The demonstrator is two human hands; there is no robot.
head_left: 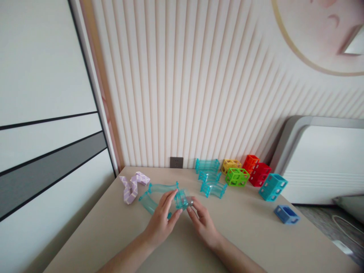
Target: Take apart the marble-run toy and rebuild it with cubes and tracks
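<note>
Between both hands, just above the table, is a translucent teal track piece [181, 198] with a clear greyish part at its right end. My left hand [162, 218] grips its left side between thumb and fingers. The fingertips of my right hand [202, 222] pinch the greyish end. Behind and beside my left hand lie two more translucent teal pieces, a straight trough [162, 187] and a slanting trough [148, 203], partly covered by the hand. Three further teal track pieces [209, 177] sit near the wall, beyond my right hand.
At left lies a lilac folding puzzle [131, 192]. Along the right stand open-frame blocks: yellow [227, 167], green [237, 177], orange [250, 163], red [259, 174], teal [273, 187] and blue [286, 214]. A ribbed wall with a dark socket [176, 162] borders the table [241, 235] at the back.
</note>
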